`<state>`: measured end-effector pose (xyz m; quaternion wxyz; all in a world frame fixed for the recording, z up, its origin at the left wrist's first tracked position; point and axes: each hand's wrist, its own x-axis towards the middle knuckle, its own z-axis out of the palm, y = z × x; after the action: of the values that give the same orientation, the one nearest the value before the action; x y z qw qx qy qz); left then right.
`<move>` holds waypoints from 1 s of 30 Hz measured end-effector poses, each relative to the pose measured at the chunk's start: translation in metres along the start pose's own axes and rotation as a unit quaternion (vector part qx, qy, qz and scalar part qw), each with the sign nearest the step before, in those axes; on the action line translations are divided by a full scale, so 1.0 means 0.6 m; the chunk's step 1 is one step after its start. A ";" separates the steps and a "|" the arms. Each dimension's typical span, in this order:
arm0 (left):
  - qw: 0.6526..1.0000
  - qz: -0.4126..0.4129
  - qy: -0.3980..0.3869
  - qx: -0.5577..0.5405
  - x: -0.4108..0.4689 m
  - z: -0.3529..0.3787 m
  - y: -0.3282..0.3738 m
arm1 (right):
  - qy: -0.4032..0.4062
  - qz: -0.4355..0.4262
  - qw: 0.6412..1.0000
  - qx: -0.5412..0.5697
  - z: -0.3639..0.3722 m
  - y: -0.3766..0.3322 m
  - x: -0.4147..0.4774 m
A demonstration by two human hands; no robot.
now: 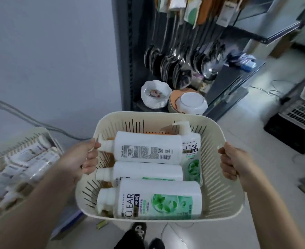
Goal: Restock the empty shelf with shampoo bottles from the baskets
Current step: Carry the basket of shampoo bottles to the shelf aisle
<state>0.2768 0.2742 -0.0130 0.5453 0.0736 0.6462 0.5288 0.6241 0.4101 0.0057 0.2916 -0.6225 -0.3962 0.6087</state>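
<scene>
I hold a cream slotted plastic basket point(225, 178) in the air in front of me. My left hand point(81, 159) grips its left rim and my right hand point(232, 160) grips its right rim. Inside lie several white shampoo bottles with green labels: one at the near side point(153, 200), one in the middle point(144, 170), one at the far side point(146, 147), and one with a pump standing along the right wall point(191, 150). A second cream basket point(20, 164) with more white bottles sits on the floor at the left.
A dark metal shelving unit point(128, 51) stands ahead with hanging ladles point(180, 69), stacked white bowls point(155, 95) and plates point(191, 103) on its bottom shelf. A grey wall is at left. A black-and-white crate point(297, 119) sits on the tiled floor at right. My feet are below the basket.
</scene>
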 end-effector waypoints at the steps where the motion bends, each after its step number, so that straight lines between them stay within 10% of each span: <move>1: 1.000 -0.003 -0.012 0.010 0.013 0.024 0.003 | 0.014 0.001 1.000 0.010 -0.019 0.003 0.005; 17: 0.968 -0.022 -0.165 0.188 0.137 0.445 0.024 | 0.227 0.029 0.962 0.152 -0.305 0.052 0.043; 30: 0.958 -0.052 -0.199 0.198 0.205 0.852 -0.032 | 0.249 0.044 0.958 0.137 -0.634 -0.018 0.212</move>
<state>0.6375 0.6567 -0.0261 0.6641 0.2507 0.6191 0.3360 0.9915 0.5693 -0.0183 0.4363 -0.7253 -0.1964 0.4950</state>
